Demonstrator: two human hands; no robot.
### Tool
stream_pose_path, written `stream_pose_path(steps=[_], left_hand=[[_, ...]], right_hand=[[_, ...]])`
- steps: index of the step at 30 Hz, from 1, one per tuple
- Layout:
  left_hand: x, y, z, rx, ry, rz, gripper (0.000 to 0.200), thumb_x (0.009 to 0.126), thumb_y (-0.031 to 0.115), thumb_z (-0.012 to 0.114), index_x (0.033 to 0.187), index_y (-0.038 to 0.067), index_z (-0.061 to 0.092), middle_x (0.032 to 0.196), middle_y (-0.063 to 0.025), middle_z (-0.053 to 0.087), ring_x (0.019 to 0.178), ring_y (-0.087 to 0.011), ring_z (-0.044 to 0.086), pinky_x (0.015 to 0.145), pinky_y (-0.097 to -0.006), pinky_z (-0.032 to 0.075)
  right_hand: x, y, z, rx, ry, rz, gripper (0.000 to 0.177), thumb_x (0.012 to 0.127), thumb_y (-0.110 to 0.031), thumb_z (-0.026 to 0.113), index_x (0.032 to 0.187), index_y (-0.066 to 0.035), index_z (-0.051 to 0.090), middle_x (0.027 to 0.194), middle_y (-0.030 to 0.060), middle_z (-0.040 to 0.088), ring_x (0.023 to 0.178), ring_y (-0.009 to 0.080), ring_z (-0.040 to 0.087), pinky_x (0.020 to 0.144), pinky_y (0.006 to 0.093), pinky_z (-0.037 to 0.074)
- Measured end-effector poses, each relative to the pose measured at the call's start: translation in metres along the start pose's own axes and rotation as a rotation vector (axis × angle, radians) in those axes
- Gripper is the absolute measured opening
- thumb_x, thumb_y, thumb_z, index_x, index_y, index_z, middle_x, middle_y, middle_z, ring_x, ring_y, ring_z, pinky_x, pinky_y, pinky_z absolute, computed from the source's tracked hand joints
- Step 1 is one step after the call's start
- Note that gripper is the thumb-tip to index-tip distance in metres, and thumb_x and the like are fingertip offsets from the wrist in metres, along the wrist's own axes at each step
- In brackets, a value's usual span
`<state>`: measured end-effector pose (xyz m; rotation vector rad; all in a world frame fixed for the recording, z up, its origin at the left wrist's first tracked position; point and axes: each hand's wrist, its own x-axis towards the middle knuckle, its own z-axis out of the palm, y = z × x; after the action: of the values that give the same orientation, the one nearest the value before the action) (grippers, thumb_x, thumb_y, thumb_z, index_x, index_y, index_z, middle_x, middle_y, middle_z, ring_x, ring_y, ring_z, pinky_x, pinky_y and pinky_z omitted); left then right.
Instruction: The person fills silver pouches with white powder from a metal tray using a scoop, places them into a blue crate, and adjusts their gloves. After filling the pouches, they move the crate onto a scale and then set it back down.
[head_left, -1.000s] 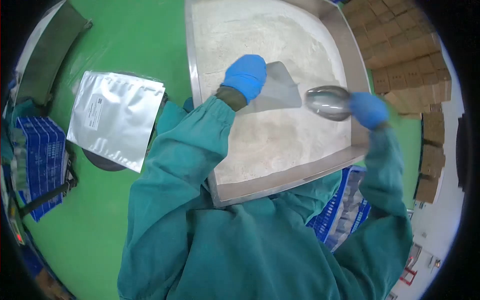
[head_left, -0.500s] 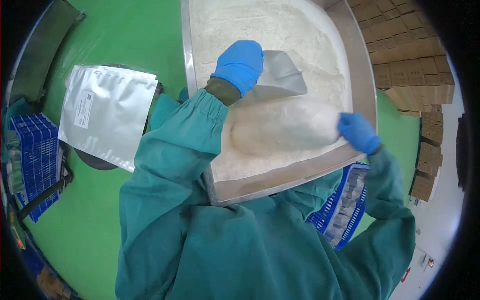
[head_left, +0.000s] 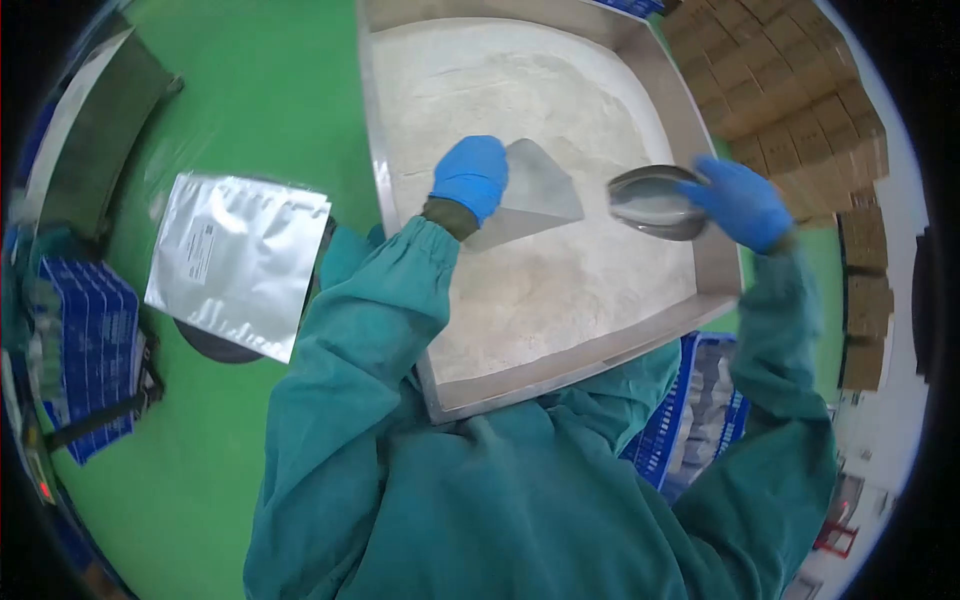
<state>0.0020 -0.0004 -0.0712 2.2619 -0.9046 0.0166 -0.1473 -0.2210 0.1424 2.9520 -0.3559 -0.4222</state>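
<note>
My gloved left hand (head_left: 471,180) is closed on the edge of a silver pouch (head_left: 538,190), which hangs over the off-white powder (head_left: 540,290). The powder fills the bottom of a large metal bin (head_left: 590,352) in front of me. In my gloved right hand (head_left: 745,206), slightly blurred, is a metal scoop (head_left: 655,203), held above the powder near the bin's right wall. Whether any powder lies in the scoop I cannot tell.
A stack of labelled silver pouches (head_left: 245,262) rests on a round dark support to the left. Blue crates stand at the far left (head_left: 95,350) and below the bin's right corner (head_left: 690,415). Cardboard boxes (head_left: 790,110) are piled at upper right.
The scoop has swung from low over the powder, where it was blurred, up and away from me with my right hand. My left hand and the pouch sit slightly lower in view.
</note>
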Motion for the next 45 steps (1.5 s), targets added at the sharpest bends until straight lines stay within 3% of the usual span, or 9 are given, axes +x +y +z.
stream_pose_path(steps=[6, 8, 10, 28, 29, 30, 31, 39, 45], left_hand=[[-0.039, 0.042, -0.021, 0.299, -0.414, -0.097, 0.025, 0.078, 0.027, 0.054, 0.077, 0.004, 0.063, 0.079, -0.0169, 0.062, 0.076, -0.0332, 0.059, 0.066, -0.0422, 0.045], [0.01, -0.033, -0.067, 0.055, -0.523, 0.764, 0.029, 0.078, 0.03, 0.054, 0.075, 0.003, 0.063, 0.074, -0.0154, 0.063, 0.066, -0.0325, 0.059, 0.058, -0.0388, 0.046], [0.017, 0.05, -0.142, 0.181, -0.68, 0.232, 0.029, 0.082, 0.022, 0.046, 0.068, 0.002, 0.062, 0.054, -0.0107, 0.058, 0.041, -0.0198, 0.05, 0.043, -0.0311, 0.043], [-0.147, 0.212, -0.118, 0.022, -0.306, 0.935, 0.019, 0.077, 0.012, 0.049, 0.06, 0.006, 0.054, 0.039, -0.0061, 0.046, 0.035, -0.0214, 0.05, 0.038, -0.0319, 0.039], [-0.115, 0.183, -0.107, 0.051, -0.535, 0.383, 0.015, 0.077, 0.009, 0.048, 0.065, 0.005, 0.055, 0.038, -0.0062, 0.046, 0.033, -0.0217, 0.047, 0.037, -0.0327, 0.037], [-0.115, 0.216, -0.113, 0.262, -0.113, 0.952, 0.014, 0.079, 0.008, 0.048, 0.068, 0.003, 0.056, 0.038, -0.0057, 0.044, 0.031, -0.0191, 0.043, 0.036, -0.0336, 0.034], [-0.107, 0.224, -0.111, -0.263, -0.42, 0.146, 0.017, 0.079, 0.011, 0.05, 0.066, 0.002, 0.055, 0.039, -0.0037, 0.039, 0.033, -0.0149, 0.039, 0.036, -0.0326, 0.032], [-0.076, 0.226, -0.098, -0.285, -0.274, 0.186, 0.038, 0.083, 0.029, 0.052, 0.055, 0.005, 0.046, 0.039, -0.0034, 0.039, 0.034, -0.0117, 0.038, 0.035, -0.0265, 0.029], [-0.065, 0.344, -0.116, -0.218, -0.535, 0.226, 0.038, 0.084, 0.028, 0.052, 0.057, 0.003, 0.046, 0.041, -0.003, 0.04, 0.034, -0.0113, 0.038, 0.034, -0.0255, 0.03]], right_hand=[[0.104, -0.054, 0.187, 0.592, -0.052, 0.091, 0.052, 0.076, -0.051, 0.05, 0.08, -0.002, 0.065, 0.076, 0.0175, 0.063, 0.075, 0.0327, 0.06, 0.072, 0.0402, 0.046], [0.115, -0.011, 0.172, 0.57, 0.023, -0.208, 0.04, 0.078, -0.041, 0.049, 0.077, -0.006, 0.067, 0.061, 0.0119, 0.062, 0.059, 0.0263, 0.059, 0.064, 0.0354, 0.047], [0.035, -0.018, 0.063, 0.695, 0.031, -0.114, 0.033, 0.076, -0.03, 0.048, 0.06, -0.007, 0.065, 0.049, 0.0083, 0.056, 0.048, 0.0148, 0.052, 0.047, 0.0272, 0.04], [-0.222, 0.036, 0.142, 0.979, 0.534, -0.075, 0.048, 0.081, -0.039, 0.045, 0.05, -0.007, 0.063, 0.053, 0.0048, 0.06, 0.059, 0.0236, 0.057, 0.065, 0.0322, 0.046], [-0.252, 0.038, 0.13, 1.157, 0.545, 0.128, 0.046, 0.081, -0.042, 0.047, 0.059, -0.004, 0.064, 0.061, 0.0091, 0.061, 0.063, 0.0243, 0.058, 0.066, 0.0341, 0.046], [-0.287, 0.043, 0.121, 1.325, 0.543, 0.341, 0.047, 0.081, -0.044, 0.049, 0.068, -0.001, 0.064, 0.068, 0.0134, 0.063, 0.067, 0.025, 0.059, 0.067, 0.0359, 0.045], [-0.313, 0.056, 0.141, 1.32, 0.607, 0.427, 0.051, 0.081, -0.048, 0.048, 0.075, 0.0, 0.063, 0.075, 0.0149, 0.062, 0.071, 0.025, 0.059, 0.068, 0.0358, 0.045], [-0.555, 0.09, 0.307, 1.421, 0.861, 1.393, 0.033, 0.079, -0.031, 0.061, 0.086, 0.001, 0.062, 0.076, 0.0083, 0.061, 0.07, 0.0141, 0.056, 0.064, 0.0288, 0.046], [-0.476, 0.072, 0.123, 0.805, 0.804, 0.376, 0.038, 0.07, -0.026, 0.071, 0.1, -0.007, 0.061, 0.123, 0.0158, 0.044, 0.11, 0.0298, 0.044, 0.089, 0.0377, 0.039]])
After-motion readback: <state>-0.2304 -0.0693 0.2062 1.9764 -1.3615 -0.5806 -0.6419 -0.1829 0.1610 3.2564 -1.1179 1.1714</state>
